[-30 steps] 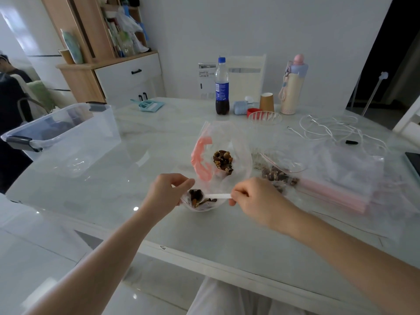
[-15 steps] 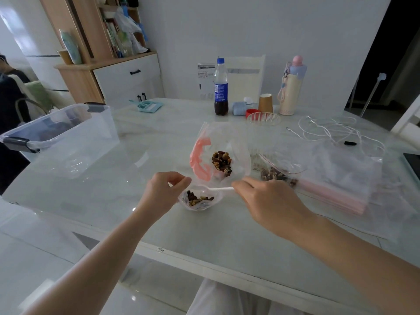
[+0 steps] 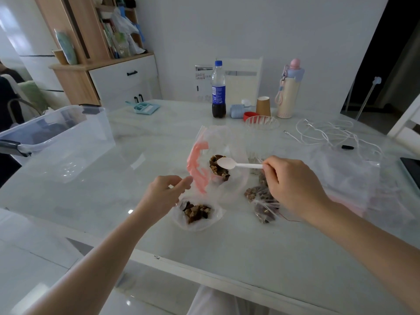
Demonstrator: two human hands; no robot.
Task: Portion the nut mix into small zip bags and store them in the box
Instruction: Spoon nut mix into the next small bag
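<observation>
Centrally, brown nut mix (image 3: 219,167) heaped inside large clear bag with pink zip strip (image 3: 197,169); white plastic spoon (image 3: 237,164) pinched in right hand (image 3: 293,186), bowl empty over the heap; left hand (image 3: 162,195) pinching rim of small zip bag (image 3: 197,214), part-filled, on table (image 3: 227,246); clear box (image 3: 56,142) far left.
</observation>
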